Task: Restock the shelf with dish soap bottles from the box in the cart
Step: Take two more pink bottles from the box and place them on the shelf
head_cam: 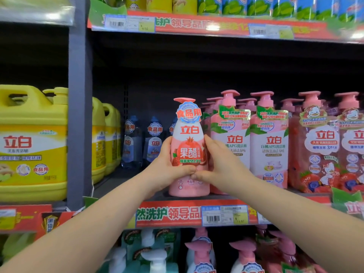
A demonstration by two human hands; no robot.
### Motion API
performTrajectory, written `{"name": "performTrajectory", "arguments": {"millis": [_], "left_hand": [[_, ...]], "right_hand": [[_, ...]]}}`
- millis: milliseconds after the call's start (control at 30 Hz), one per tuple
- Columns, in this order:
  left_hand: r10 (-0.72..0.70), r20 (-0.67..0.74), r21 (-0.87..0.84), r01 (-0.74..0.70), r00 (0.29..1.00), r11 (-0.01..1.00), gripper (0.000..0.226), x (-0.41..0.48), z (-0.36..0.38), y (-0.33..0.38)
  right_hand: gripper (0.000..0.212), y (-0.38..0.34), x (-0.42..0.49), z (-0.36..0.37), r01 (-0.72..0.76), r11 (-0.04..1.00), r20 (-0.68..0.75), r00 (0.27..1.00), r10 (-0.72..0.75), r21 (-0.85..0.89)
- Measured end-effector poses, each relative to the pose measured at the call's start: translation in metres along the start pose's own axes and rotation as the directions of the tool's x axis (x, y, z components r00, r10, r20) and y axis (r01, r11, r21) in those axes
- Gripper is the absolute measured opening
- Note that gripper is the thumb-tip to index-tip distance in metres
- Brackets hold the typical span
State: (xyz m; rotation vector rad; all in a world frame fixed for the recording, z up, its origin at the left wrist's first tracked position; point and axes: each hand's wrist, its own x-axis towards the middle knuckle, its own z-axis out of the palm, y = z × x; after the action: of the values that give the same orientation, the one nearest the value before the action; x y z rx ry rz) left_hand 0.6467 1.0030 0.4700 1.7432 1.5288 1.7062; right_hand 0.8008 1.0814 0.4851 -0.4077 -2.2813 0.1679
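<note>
Soap bottle (188,148), both hands (169,170) (218,164) clasping its sides, is needing squaring label-forward just left of the pink pump bottles (230,142).

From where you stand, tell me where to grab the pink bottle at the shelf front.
Take the pink bottle round its wide middle, from the front, left hand and right hand on its flanks. It stands upright and narrows toward the cap; taller bottles crowd its right.
</note>
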Motion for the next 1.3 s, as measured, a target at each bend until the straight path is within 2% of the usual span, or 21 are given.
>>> {"name": "performTrajectory", "arguments": {"millis": [100,333,733,967,1133,1300], "left_hand": [[0.016,0.009,-0.028,-0.015,1.000,0.999,0.075,0.001,0.001,-0.002],[0.000,-0.002,-0.065,0.000,1.000,0.998,0.074,0.002,0.000,-0.006],[-0.027,0.037,-0.099,0.031,0.999,0.995,0.076,0.006,0.000,-0.007],[-0.046,-0.004,-0.019,0.045,0.999,0.999,0.087,0.004,0.011,-0.005],[-0.114,0.097,0.010,0.113,0.989,0.994,0.095,0.003,0.003,-0.001],[-0.151,0.092,0.041,0.148,0.984,0.988,0.104,0.002,0.000,0.000]], "right_hand": [[0.093,-0.001,0.001,0.002,0.003,1.000,-0.015,1.000,-0.003,-0.028],[0.098,-0.003,0.004,0.004,0.008,0.979,-0.021,1.000,-0.013,-0.203],[0.096,-0.003,0.002,0.007,-0.004,0.985,-0.036,0.999,-0.002,-0.175],[0.095,0.002,-0.004,0.006,-0.042,0.981,0.000,0.999,0.042,-0.187],[0.095,0.001,-0.012,0.010,-0.047,0.952,-0.058,0.998,0.031,-0.301],[0.105,0.006,-0.021,0.019,-0.036,0.936,0.041,0.998,0.054,-0.349]]}}
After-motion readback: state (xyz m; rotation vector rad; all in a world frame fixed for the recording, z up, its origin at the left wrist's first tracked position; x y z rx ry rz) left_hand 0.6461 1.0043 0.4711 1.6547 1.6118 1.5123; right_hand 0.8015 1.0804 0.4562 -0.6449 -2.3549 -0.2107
